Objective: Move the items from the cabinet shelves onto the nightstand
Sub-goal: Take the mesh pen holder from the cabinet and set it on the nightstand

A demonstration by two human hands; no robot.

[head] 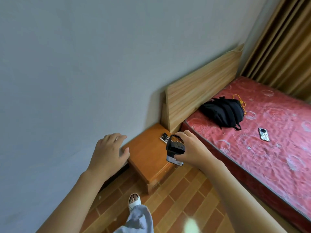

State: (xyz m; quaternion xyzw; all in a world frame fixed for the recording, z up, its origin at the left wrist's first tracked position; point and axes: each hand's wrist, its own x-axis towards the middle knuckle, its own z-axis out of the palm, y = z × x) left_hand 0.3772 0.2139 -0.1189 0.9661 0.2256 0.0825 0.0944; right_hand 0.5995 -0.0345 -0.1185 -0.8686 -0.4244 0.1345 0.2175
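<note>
Head: mesh holder [175, 144] over nightstand [144, 158] edge

Soft, even daylight; faint shadows beside nightstand [148, 158]; glare spot on floor tiles [191, 223]; wide-angle bending at edges; slight softness overall.

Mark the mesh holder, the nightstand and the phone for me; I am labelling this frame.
mesh holder [176, 144], head view, on its black mesh wall.
nightstand [146, 158], head view, on its bare wooden top.
phone [263, 134], head view, on its patterned back.
</note>
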